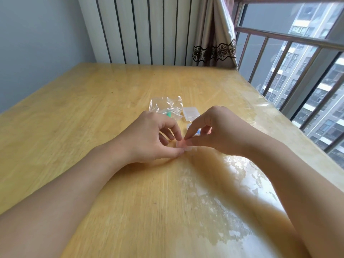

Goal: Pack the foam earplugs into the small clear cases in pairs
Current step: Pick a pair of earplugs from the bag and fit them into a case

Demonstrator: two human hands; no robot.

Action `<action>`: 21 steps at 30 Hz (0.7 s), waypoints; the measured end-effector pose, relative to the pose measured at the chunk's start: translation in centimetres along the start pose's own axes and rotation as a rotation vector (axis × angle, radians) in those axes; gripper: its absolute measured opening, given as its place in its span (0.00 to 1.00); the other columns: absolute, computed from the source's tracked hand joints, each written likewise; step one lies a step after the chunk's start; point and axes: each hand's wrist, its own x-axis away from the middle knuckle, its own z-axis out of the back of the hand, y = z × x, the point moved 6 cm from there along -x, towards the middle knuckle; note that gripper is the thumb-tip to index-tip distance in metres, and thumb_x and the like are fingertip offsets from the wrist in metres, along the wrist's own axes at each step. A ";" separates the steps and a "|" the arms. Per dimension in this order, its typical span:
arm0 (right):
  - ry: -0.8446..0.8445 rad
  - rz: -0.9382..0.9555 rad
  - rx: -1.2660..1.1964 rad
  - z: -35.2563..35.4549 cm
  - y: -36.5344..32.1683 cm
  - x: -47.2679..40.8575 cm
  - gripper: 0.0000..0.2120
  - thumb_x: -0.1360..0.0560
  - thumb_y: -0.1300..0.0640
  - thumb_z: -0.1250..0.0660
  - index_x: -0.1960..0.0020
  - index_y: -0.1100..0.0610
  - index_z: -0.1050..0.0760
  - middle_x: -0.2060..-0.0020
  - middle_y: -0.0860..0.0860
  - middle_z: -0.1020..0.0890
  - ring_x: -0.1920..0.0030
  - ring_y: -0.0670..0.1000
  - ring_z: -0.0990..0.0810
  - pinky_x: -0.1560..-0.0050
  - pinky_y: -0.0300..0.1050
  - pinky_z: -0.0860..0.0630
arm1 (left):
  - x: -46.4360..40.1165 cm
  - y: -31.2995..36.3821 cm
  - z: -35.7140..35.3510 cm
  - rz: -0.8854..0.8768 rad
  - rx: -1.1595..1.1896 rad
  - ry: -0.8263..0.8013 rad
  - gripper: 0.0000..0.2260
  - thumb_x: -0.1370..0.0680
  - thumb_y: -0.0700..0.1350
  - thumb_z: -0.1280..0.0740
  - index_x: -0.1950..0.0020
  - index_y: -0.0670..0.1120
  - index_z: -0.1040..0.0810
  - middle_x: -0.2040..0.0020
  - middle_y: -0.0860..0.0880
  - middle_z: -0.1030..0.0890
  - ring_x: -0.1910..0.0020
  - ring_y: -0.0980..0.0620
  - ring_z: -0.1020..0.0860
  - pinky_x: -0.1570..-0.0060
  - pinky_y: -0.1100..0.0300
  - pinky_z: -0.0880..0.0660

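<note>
Step in hand: closing or seating the lid of a small clear case (184, 146), judging by how both hands meet over it.
Case being worked: sits low on the wooden surface (93, 101), just nearer the person than the plastic bag (165, 106); something pinkish shows through it, likely an earplug, though the blur keeps this unsure.
Left hand (149, 138): fingers curled, thumb and forefinger pinching the case's left edge; it seems to steady the case so it does not slide.
Right hand (214, 131): forefinger and thumb brought together at the case's upper right corner, other fingers tucked in; it pinches the same case, probably pressing the lid down.
Why both hands: the case is tiny and slick, so one hand braces while the other works the lid.
Plastic bag: lies flat, beyond the hands; a green earplug (169, 114) shows at its near edge, half hidden behind the left hand.
Closed white case (190, 113): touching the bag's right side, waiting or already done; cannot tell which.
Another case with blue inside (197, 132): just nearer than the white case, mostly hidden behind the right hand's fingers.
Progress: partway, as an earplug is in or at the bag.
</note>
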 end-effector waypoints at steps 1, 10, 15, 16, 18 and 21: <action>0.004 0.000 0.004 0.0 -0.1 0.0 0.03 0.29 0.48 0.22 0.56 0.45 0.13 0.63 0.44 0.15 0.61 0.44 0.19 0.60 0.39 0.25 | 0.0 0.1 0.1 -0.018 -0.008 0.004 0.08 0.33 0.48 0.19 0.58 0.51 0.14 0.61 0.54 0.17 0.58 0.56 0.17 0.58 0.56 0.17; -0.005 0.031 0.011 -0.8 -0.4 -0.1 0.09 0.35 0.49 0.18 0.58 0.45 0.16 0.73 0.35 0.24 0.63 0.28 0.26 0.68 0.26 0.33 | -0.1 0.1 0.0 -0.093 -0.064 0.034 0.05 0.30 0.48 0.21 0.59 0.49 0.14 0.61 0.52 0.14 0.62 0.54 0.16 0.61 0.56 0.17; 0.052 -0.007 -0.188 0.7 0.3 -0.1 0.10 0.34 0.55 0.18 0.58 0.55 0.16 0.72 0.38 0.19 0.72 0.37 0.24 0.71 0.28 0.33 | 0.4 1.5 1.8 -0.159 -0.034 0.288 0.06 0.29 0.49 0.23 0.61 0.48 0.15 0.67 0.55 0.17 0.69 0.54 0.19 0.70 0.65 0.25; 0.117 -0.050 -0.262 1.8 1.4 -0.1 0.11 0.34 0.56 0.18 0.57 0.57 0.16 0.69 0.40 0.17 0.73 0.37 0.23 0.71 0.29 0.32 | 0.4 1.7 2.7 -0.170 -0.058 0.385 0.05 0.29 0.47 0.24 0.61 0.48 0.15 0.67 0.55 0.18 0.69 0.54 0.21 0.70 0.67 0.27; 0.312 -0.161 -0.218 3.9 4.1 0.0 0.12 0.35 0.55 0.18 0.56 0.57 0.17 0.62 0.46 0.14 0.68 0.36 0.20 0.68 0.32 0.26 | 0.4 1.2 4.0 -0.141 -0.124 0.525 0.04 0.30 0.45 0.24 0.57 0.48 0.16 0.64 0.55 0.19 0.66 0.56 0.23 0.67 0.71 0.29; 0.475 -0.329 -0.043 4.9 7.4 0.5 0.12 0.34 0.52 0.18 0.57 0.54 0.18 0.59 0.51 0.15 0.59 0.46 0.16 0.63 0.42 0.21 | -0.1 -0.9 4.5 -0.037 -0.187 0.548 0.10 0.30 0.48 0.24 0.50 0.51 0.18 0.55 0.56 0.19 0.58 0.61 0.24 0.61 0.74 0.30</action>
